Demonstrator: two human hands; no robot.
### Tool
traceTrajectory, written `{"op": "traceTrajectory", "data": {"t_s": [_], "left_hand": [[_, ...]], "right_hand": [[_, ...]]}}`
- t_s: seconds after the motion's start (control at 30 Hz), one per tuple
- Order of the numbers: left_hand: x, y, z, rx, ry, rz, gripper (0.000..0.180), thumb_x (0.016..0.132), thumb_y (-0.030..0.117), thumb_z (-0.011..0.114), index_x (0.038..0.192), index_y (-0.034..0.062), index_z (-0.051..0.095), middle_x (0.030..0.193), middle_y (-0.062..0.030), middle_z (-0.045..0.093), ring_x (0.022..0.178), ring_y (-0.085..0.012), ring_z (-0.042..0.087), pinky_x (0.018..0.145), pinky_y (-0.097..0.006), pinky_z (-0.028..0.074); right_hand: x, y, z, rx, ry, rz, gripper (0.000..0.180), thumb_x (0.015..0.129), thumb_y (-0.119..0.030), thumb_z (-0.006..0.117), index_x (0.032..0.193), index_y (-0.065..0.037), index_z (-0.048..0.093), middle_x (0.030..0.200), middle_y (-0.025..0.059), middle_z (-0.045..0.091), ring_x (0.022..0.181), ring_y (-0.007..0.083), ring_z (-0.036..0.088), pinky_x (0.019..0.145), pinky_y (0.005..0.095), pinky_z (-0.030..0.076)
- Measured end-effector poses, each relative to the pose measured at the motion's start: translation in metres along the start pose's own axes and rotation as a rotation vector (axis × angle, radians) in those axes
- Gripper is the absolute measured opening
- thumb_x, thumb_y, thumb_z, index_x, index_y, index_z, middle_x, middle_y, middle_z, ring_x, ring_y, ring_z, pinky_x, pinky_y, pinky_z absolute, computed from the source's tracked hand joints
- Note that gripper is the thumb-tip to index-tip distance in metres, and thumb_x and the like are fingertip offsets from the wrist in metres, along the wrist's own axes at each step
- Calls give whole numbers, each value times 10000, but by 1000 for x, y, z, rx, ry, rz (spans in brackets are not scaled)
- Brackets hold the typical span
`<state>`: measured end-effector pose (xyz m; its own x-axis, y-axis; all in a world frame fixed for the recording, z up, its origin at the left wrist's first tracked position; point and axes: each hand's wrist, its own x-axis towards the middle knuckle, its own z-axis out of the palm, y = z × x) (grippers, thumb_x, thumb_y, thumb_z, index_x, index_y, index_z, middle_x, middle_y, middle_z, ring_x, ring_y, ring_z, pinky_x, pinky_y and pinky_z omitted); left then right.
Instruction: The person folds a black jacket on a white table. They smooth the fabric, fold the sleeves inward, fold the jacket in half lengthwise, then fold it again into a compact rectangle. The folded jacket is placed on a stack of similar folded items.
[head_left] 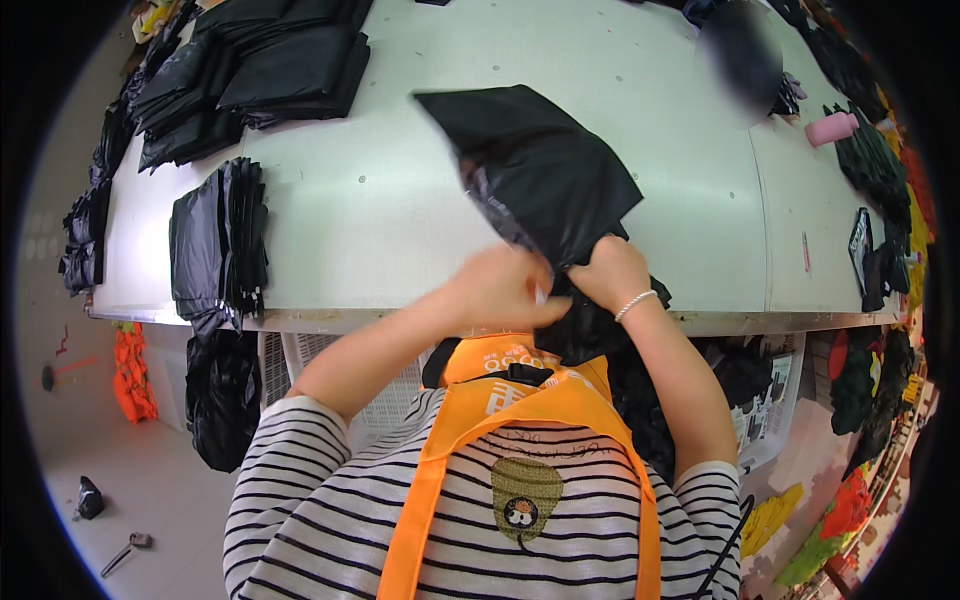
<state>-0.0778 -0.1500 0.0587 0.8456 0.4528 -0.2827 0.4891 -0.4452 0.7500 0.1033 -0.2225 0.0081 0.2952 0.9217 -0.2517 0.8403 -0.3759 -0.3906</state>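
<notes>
A black, thin, slightly shiny folded piece (pixel 555 180) spreads up over the table in front of me, its narrow end gathered at the table's edge. My right hand (pixel 612 275) is closed on that gathered end. My left hand (pixel 508 288) is beside it, slightly blurred, with its fingers curled. A small white bit (pixel 540 296) shows at those fingers, too small to name. More crumpled black material (pixel 580 330) hangs below my hands at the table's edge, partly hidden by them.
The pale table (pixel 380 240) bears a black folded stack (pixel 218 240) at the left and larger black stacks (pixel 290 75) at the far left. A pink bottle-like thing (pixel 832 128) lies at the far right. White plastic baskets (pixel 375 400) stand below the edge.
</notes>
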Motion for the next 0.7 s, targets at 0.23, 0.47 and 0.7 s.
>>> {"op": "traceTrajectory", "data": {"t_s": [0.23,0.47,0.7], "left_hand": [[129,2,-1,816,440,97,232,648,207,732,797,43,662,782,-103,638,753,-235,642,567,-334,531],[57,25,55,603,190,623,138,666,141,603,768,50,623,798,-48,580,765,-211,579,642,-333,486],[-8,-43,-38,213,516,756,740,691,245,767,1335,79,442,1373,-176,444,1197,-336,491,981,-493,400]], "right_hand": [[0,-38,22,-256,120,-299,246,625,-240,709,801,-76,659,788,134,659,662,328,637,616,411,529],[-2,-32,23,121,33,-308,369,706,-312,677,960,-46,642,1008,185,633,858,329,629,752,407,508],[23,25,-12,716,446,-96,429,734,-353,653,1020,-35,624,1065,198,615,939,331,598,806,407,483]]}}
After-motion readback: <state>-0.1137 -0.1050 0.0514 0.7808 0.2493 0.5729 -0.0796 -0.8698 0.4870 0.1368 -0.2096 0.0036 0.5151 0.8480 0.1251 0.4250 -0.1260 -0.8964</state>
